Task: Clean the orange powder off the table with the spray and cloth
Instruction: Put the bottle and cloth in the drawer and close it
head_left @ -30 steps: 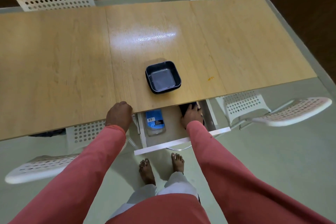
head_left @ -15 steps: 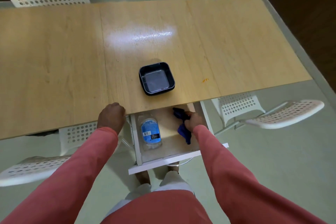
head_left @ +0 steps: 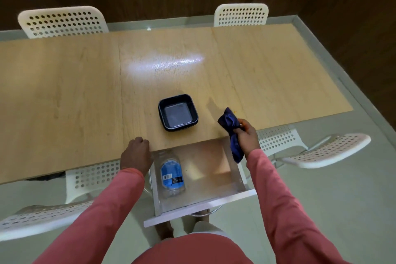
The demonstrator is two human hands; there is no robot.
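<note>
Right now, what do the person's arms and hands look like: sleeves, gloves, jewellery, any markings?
Both arms wear long, loose sleeves of plain salmon-pink cloth, reaching to the wrists, with no print or logo visible. The left hand and right hand are bare: no gloves, and no ring or watch that I can make out. The left cuff shows a thin orange edge; the right cuff looks plain.

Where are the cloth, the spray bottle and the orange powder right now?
cloth [head_left: 229,123]: head view, on the bunched upper part above the right hand.
spray bottle [head_left: 171,172]: head view, on its blue label, lying in the drawer.
orange powder [head_left: 236,111]: head view, on the small speck beside the cloth.
</note>
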